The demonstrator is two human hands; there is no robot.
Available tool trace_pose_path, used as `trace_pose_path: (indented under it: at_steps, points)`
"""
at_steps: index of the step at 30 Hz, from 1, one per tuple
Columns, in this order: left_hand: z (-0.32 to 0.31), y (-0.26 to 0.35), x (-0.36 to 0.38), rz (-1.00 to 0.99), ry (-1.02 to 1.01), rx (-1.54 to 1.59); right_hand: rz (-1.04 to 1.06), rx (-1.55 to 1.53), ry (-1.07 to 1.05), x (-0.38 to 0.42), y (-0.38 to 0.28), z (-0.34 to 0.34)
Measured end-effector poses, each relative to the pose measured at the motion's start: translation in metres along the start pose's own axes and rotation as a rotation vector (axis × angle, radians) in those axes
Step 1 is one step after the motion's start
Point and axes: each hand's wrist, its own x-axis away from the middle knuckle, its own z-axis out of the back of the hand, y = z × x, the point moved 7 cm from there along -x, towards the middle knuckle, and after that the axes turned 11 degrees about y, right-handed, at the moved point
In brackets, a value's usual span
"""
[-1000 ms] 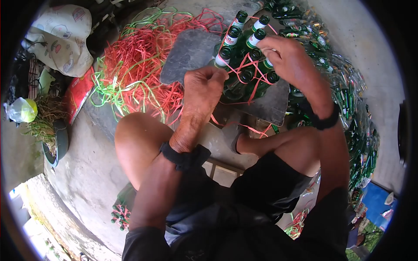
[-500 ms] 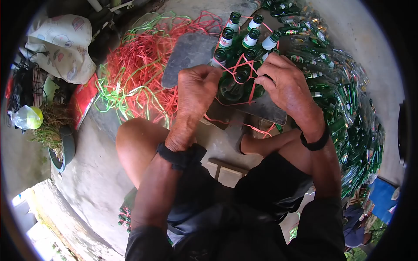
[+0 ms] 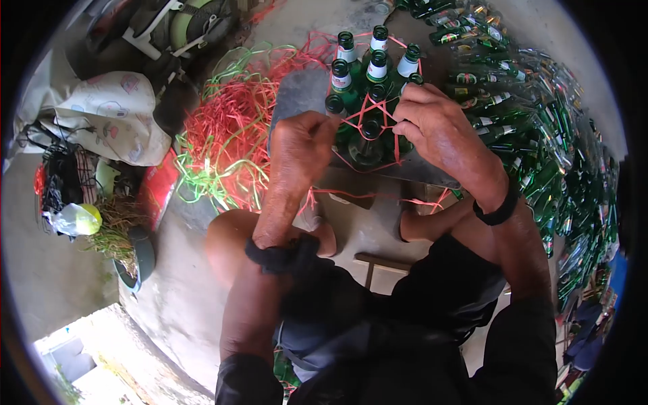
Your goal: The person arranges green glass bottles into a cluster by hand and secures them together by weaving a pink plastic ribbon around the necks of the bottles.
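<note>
A tight cluster of several green glass bottles [image 3: 376,71] with white neck labels stands upright on a dark grey board [image 3: 291,94]. Pink plastic strap [image 3: 365,113] runs around the cluster and criss-crosses between the nearest necks. My left hand [image 3: 302,145], at the near left corner of the cluster, is closed in a pinch on the strap. On the right side, my right hand [image 3: 439,125] also pinches the strap, thumb and forefinger together beside a bottle neck. The fingertips partly hide the strap ends.
A tangled heap of pink and green strap [image 3: 223,115] lies left of the board. Many green bottles are piled [image 3: 499,101] along the right wall. A plant pot [image 3: 138,260] and a pale printed cloth [image 3: 121,108] are at left. A small wooden stool [image 3: 381,262] is between my legs.
The camera view has shifted, so the surroundings appear farther right and lower. Both hands stay at the cluster, still pinching the strap, with little change in their grip.
</note>
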Motion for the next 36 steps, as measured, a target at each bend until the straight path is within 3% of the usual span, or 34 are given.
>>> trace_pose_path:
  at_steps: [11, 13, 25, 35, 36]
  points:
    - [0.008, 0.032, -0.016, -0.284, -0.109, -0.208, 0.009, -0.033, 0.045, 0.003, 0.003, -0.002]
    - [0.007, 0.049, -0.017, -0.474, -0.099, -0.284, 0.007, -0.051, 0.053, 0.004, 0.002, -0.003]
    - [-0.014, 0.084, -0.046, -0.847, -0.325, -0.401, 0.033, -0.121, 0.077, 0.008, 0.002, -0.011]
    - [-0.042, 0.087, -0.078, -0.857, -0.626, -0.531, 0.029, -0.108, 0.058, 0.008, 0.002, -0.01]
    - [-0.047, 0.083, -0.082, -0.738, -0.709, -0.562, 0.03, -0.098, 0.058, 0.008, 0.003, -0.01]
